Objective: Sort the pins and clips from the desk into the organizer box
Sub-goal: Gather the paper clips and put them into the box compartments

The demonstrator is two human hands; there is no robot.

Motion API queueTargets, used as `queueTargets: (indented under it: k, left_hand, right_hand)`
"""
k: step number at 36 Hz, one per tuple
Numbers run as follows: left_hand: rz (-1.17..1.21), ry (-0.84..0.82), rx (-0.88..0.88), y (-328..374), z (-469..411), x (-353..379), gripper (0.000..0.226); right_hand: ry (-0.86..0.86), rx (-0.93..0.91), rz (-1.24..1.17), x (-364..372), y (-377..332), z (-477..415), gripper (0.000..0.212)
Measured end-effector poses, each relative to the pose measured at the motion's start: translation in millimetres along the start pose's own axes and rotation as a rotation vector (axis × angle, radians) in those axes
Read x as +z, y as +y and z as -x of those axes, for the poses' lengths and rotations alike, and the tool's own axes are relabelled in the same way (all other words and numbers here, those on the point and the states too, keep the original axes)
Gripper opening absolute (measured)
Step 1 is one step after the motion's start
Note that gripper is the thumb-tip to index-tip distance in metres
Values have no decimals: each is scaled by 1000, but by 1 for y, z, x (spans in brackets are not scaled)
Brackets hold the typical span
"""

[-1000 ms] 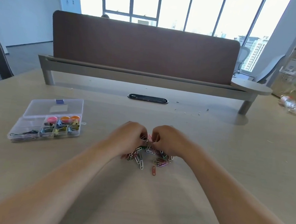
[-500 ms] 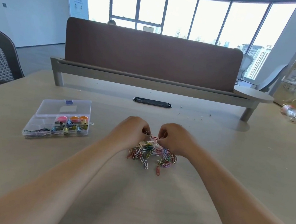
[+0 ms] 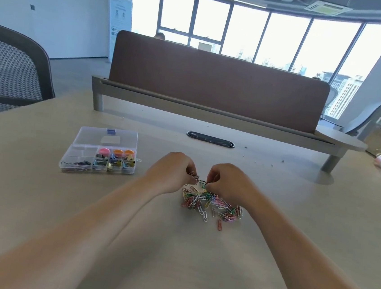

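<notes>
— Where are the hands?
— Both are at the twelve o'clock edge of the heap of coloured wire paper clips (image 3: 211,203), which lies loose on the pale wooden desk (image 3: 293,226). My left hand (image 3: 172,173) has its fingers curled and pinches a reddish clip (image 3: 194,177) at the fingertips. My right hand (image 3: 230,183) is curled the same way and pinches a dark green clip (image 3: 202,182). The two clips meet between the hands; I cannot tell whether they are hooked together.
— And the box?
— The clear plastic organizer box (image 3: 79,152) sits at ten o'clock from the heap, well apart. Its hinged lid (image 3: 106,138) lies open on the far side. Pink and orange round pins (image 3: 104,151) fill far compartments, coloured binder clips (image 3: 112,163) fill nearer ones, and dark clips (image 3: 77,163) lie at its nine o'clock end.
— Anything else?
— A black oval cable port (image 3: 210,139) at twelve o'clock, with a brown divider panel (image 3: 214,88) beyond it.
</notes>
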State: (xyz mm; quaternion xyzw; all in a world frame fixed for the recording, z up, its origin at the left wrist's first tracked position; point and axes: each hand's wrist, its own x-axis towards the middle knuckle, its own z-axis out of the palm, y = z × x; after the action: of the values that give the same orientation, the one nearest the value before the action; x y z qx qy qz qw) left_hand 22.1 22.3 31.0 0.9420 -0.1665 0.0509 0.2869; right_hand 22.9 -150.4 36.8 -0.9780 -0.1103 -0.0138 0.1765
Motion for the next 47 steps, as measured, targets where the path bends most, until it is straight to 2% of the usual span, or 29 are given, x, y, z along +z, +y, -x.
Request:
queueTargets:
  k: [12,22,29,39,47]
  left_hand:
    - [17,68,-154,-53,23,-59,14]
    - [-99,189,-254,-122,42,-118,9]
    - [-149,210,-341,-164,45,-144,17]
    - [-79,168,-376,-208,42,-152,6]
    - [-57,124,-366,-226,40,-144,13]
  right_hand:
    - [-4,-105,-39,10,-72,-38,6]
    - [-36,-232,-61,26,-161,-82,4]
    - [-57,-293,-82,45,-211,-112,5]
    - [-98,-323,-93,70,-251,-146,7]
    - [-131,-331,-91,86,-256,-156,7]
